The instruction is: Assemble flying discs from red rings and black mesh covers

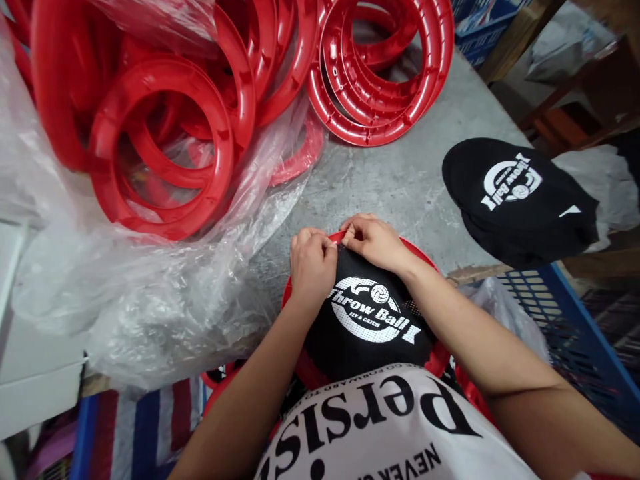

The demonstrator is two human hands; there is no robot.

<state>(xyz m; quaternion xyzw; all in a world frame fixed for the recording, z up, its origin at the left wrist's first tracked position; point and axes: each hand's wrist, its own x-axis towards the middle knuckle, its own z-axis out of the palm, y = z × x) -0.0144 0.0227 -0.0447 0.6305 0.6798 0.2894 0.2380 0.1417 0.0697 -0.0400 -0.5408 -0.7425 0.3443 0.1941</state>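
Observation:
A black fabric disc [325, 340] printed "Throw Ball" lies over a red plastic ring [420, 253] in front of my body. At the ring's far edge, my left hand [311, 263] pinches the fabric's border with thumb and fingers. Close beside it on the right, my right hand [373, 241] is closed in a pinch on the same border. My fingertips hide exactly how the fabric meets the rim. The ring's near side rests against my shirt.
Red rings [165, 73] pile up in clear plastic wrap [200, 313] at left. Stacked red rings [370, 137] stand on the grey table [345, 180]. Black printed fabric pieces [520, 227] lie at the right edge, above a blue crate [575, 320].

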